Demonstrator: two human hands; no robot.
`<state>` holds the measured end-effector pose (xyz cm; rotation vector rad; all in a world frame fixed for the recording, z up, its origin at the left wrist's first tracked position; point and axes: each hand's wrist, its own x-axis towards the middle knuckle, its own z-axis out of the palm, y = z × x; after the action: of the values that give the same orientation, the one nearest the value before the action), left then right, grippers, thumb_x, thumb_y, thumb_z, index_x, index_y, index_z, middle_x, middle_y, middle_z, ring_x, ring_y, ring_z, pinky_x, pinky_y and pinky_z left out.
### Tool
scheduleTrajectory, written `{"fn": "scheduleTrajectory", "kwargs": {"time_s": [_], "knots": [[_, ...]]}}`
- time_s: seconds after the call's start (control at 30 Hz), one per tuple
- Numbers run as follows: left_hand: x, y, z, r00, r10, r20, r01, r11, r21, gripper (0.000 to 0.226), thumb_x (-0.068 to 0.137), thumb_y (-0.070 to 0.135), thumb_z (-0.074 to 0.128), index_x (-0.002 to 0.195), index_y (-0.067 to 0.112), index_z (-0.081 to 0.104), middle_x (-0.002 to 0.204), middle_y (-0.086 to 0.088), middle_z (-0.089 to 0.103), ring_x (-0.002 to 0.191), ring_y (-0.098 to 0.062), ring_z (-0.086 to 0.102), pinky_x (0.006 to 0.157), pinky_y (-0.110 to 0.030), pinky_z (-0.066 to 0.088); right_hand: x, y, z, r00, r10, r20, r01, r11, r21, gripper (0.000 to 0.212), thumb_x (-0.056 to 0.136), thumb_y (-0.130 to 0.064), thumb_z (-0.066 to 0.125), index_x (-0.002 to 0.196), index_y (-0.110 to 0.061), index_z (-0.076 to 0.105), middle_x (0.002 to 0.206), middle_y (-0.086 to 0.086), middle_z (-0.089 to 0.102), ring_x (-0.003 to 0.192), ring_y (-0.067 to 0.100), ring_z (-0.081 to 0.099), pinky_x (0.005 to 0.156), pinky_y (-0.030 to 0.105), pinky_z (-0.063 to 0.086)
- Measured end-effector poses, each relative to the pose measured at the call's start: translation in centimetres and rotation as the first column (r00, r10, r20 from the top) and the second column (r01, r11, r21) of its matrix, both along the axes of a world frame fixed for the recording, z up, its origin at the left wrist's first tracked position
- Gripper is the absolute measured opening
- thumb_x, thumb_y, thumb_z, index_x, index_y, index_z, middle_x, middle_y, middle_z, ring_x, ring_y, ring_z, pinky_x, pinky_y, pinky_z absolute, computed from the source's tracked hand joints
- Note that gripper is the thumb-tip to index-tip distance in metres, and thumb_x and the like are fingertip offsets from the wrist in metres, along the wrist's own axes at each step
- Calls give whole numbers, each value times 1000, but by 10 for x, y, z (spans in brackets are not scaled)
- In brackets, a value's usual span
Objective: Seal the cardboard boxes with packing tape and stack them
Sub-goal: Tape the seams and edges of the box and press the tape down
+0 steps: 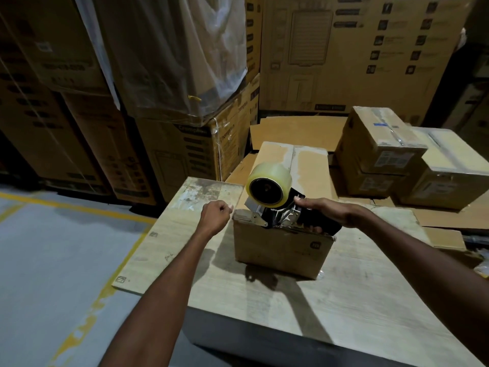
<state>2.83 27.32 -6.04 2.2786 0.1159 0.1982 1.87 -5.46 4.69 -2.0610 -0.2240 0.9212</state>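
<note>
One view is on record, the head camera. The reference item is the brown cardboard box (280, 250), which stands on the pale wooden table (264, 308) with its top flaps closed.

On the near top edge of the box rests the black-handled tape dispenser (277, 218), carrying a roll of clear packing tape (268, 186). The right hand (325, 210) grasps the dispenser handle, fingers wrapped round it. The left hand (214, 215) sits just beside the box's near-left top corner with its fingers clenched. Nothing is visible in it, and I cannot tell whether it pinches a clear tape end.

The centre seam at the far end of the box top shows only dull, pale residue, with no fresh strip discernible. Judgement: sealing of this box is at its start and the pass along the seam is not yet done.

Beyond the box to the right, two taped brown cartons (381, 147) sit one upon the other, with a third taped carton (447, 178) touching them. Judgement: some boxes are sealed and stacked, while this one remains to be taped and stacked.

Behind the box lie flattened cardboard sheets (296, 131).
</note>
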Motion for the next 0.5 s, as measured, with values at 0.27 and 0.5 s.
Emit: {"fn": "scheduleTrajectory", "kwargs": {"time_s": [0.27,0.5], "knots": [[-5,-2,-13,999,-37,-6,37,999,-30,39,104,29,56,67,19,47,66,0,53,65,-15,50,58,-33,34,3,2,-6,1000,-22,6,22,999,-33,76,93,-77,42,93,-6,69,76,5,62,61,17,54,60,31,41],[-9,-4,-18,989,-124,-76,113,985,-131,28,109,33,41,90,13,46,78,-5,50,70,-21,46,60,-34,30,3,-1,-13,1000,-28,-8,28,999,-35,80,92,-80,43,94,-5,69,74,6,61,60,17,54,58,30,43]]}}
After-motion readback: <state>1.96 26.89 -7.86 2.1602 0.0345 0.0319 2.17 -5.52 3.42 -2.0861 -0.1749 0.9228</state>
